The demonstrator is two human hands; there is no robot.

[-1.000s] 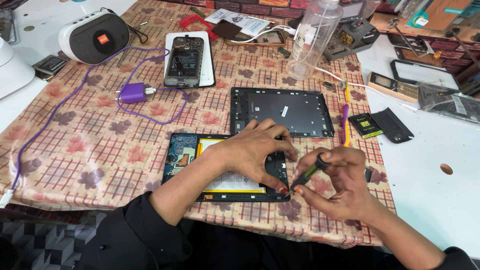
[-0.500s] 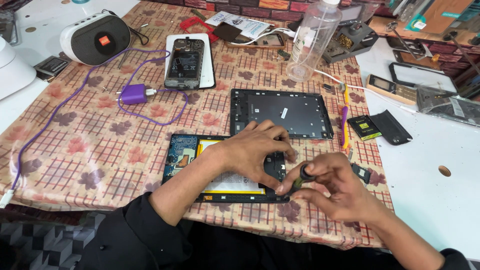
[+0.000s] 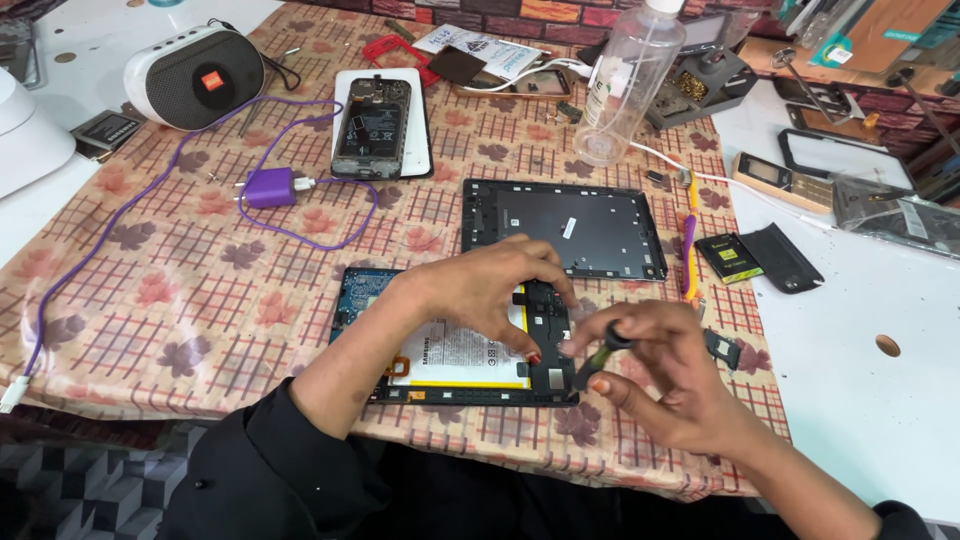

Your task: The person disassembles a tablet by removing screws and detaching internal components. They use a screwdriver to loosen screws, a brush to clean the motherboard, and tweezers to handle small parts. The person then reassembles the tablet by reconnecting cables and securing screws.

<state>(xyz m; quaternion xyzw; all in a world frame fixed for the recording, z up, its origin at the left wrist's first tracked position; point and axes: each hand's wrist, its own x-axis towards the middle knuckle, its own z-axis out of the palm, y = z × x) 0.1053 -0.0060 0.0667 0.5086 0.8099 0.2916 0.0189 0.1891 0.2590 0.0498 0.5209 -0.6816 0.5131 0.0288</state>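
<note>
The opened tablet (image 3: 455, 340) lies near the front edge of the table, on a flowered cloth (image 3: 150, 250), with its white battery and dark boards showing inside the frame. The left hand (image 3: 490, 290) rests flat on it, the fingers spread and pressing down on the right part; it grips nothing. The right hand (image 3: 655, 375) is just beside the right edge of the tablet and holds a small screwdriver (image 3: 600, 357) with a green shaft between thumb and fingers, closed narrowly around it. The tip points down to the lower right corner of the tablet; whether it touches there I cannot tell.

Behind the tablet lies its dark back cover (image 3: 565, 228), inner side up, holding no parts that I can see. Further back stands a clear plastic bottle (image 3: 622, 85) with a white cap; it looks nearly empty. To the left, an opened phone (image 3: 372, 125) lies on a white tray (image 3: 420, 150), and a purple charger (image 3: 270, 187) with its cable lies near it.
</note>
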